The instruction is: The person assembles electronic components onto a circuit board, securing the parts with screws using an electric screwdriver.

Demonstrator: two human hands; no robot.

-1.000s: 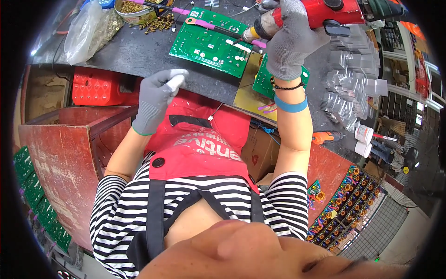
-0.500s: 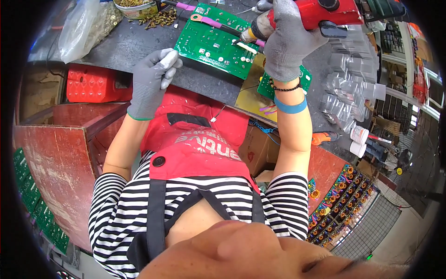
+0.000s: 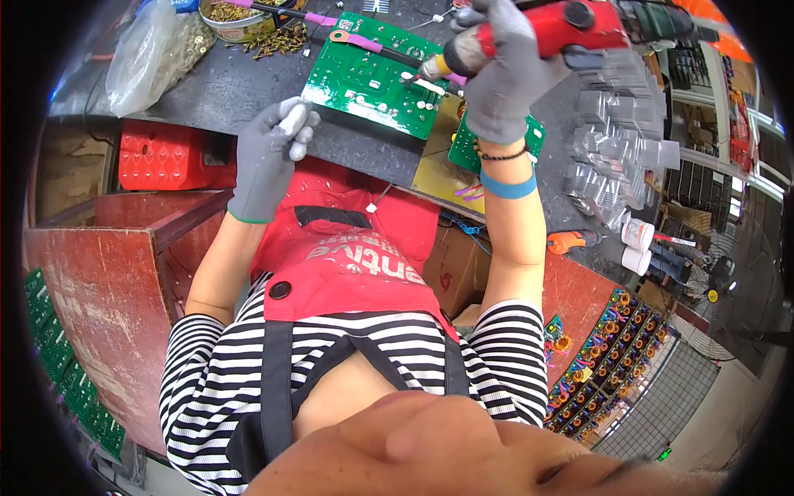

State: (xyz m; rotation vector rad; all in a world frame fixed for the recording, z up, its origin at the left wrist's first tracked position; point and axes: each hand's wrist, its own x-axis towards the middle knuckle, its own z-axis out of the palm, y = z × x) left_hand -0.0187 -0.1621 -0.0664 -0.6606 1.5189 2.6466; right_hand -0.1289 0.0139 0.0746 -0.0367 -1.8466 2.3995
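A green circuit board lies on the dark bench, with a purple-and-black cable ending in a copper ring lug across its top. My gloved right hand is wrapped round a red power screwdriver. The tool's nose points left and its tip is over the board's right part, by a white component; whether it touches is too small to tell. Beside the board's near left corner is my gloved left hand, its fingers curled together. What they pinch, if anything, is hidden.
A second green board lies partly under my right wrist. At the far left are a tub of brass screws, loose screws and a clear plastic bag. Clear plastic pieces are heaped on the right, near white jars.
My right hand and the screwdriver have shifted slightly left, and the tool's tip sits a little lower. The board appears slightly further left too. My left hand has sunk slightly, fingers still curled.
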